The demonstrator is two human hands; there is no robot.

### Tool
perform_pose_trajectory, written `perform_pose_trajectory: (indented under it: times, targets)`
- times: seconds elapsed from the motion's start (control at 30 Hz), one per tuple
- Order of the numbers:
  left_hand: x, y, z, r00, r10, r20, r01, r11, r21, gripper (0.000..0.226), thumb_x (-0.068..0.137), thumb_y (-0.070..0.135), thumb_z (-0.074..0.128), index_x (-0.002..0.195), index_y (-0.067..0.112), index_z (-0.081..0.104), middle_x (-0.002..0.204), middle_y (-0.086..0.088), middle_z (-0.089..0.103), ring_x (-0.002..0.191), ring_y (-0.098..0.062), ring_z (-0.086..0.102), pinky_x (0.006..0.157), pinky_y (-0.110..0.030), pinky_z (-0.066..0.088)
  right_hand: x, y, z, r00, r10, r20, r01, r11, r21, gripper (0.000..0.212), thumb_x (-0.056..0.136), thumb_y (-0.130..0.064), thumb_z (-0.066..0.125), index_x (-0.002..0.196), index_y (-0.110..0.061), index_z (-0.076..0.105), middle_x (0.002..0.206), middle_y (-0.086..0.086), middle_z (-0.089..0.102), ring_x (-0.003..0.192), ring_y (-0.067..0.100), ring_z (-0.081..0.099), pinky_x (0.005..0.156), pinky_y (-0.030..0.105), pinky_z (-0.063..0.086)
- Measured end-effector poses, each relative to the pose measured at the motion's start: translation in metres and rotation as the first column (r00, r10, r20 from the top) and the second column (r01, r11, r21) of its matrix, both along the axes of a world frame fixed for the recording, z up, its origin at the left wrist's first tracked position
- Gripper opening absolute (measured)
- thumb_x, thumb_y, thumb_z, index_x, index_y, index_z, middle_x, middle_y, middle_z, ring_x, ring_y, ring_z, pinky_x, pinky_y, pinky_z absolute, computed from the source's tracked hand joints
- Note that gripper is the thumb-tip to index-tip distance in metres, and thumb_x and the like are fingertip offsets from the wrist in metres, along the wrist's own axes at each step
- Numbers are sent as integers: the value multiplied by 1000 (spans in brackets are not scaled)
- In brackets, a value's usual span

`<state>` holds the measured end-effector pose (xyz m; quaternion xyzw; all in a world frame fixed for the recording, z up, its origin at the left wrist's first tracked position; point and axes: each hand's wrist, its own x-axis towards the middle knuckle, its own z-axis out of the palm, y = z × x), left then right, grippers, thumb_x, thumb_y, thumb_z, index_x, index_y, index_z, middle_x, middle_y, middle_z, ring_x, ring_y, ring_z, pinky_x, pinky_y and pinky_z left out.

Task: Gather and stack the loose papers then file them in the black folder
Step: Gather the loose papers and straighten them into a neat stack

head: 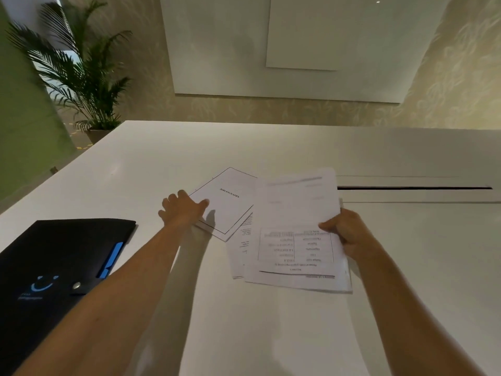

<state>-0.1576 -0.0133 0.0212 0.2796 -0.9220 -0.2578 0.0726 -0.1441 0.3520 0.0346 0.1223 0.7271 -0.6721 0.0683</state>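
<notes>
A bundle of printed papers [295,213] is lifted off the white table, pinched at its right edge by my right hand [343,232]. A sheet headed "BIBLIOGRAPHY" [230,202] lies flat on the table to the left of it. My left hand [181,210] grips that sheet's left edge, thumb on top. Another printed sheet [240,253] lies under both, partly hidden. The black folder [54,256] lies closed at the near left, with a blue tab and a snap strap, under my left forearm.
The white table [271,321] has a long dark cable slot [414,188] at the right rear. A potted palm [84,85] stands on the floor beyond the table's far left corner. A wall with white panels rises behind the table.
</notes>
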Motion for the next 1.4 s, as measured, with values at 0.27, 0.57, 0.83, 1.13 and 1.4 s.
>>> perform_pose_trajectory:
  times: [0.27,0.57,0.83,1.13,1.4]
  targets:
    - [-11,-14,1,978,23,209,8,989,-145,73,62,77,57,101,15,59,96,-8,50,103,-29,44,78,-40,31,0,-8,-25,997,-62,41,45,945,323,32,58,-1,58,88,-6,64,90,18,73,81,38,71,78,51,59]
    - [-6,2,5,953,-25,302,68,989,-133,74,50,77,69,94,20,52,98,-6,47,107,-28,46,77,-37,33,1,-8,-31,997,-69,21,53,895,443,34,50,-14,57,83,-19,62,84,4,73,78,34,71,80,58,59]
    - [10,32,-4,947,-98,305,141,982,-124,101,47,77,72,121,12,48,122,-6,43,120,-28,38,77,-39,30,9,-11,-27,997,-78,21,60,887,457,32,52,-15,58,84,-20,62,84,3,73,77,33,71,78,57,60]
    - [29,54,-1,982,-136,134,133,991,35,87,63,64,75,120,7,42,119,-10,56,113,-33,53,76,-36,40,13,-14,-27,996,-89,13,72,878,472,33,54,-17,57,87,-20,61,85,1,72,78,31,70,78,55,60]
    - [34,59,-1,973,-215,80,177,924,339,60,70,42,81,110,3,61,111,-12,66,100,-30,62,88,-39,52,16,-15,-31,996,-92,6,78,881,466,32,56,-19,55,87,-22,60,85,1,72,77,31,70,78,54,60]
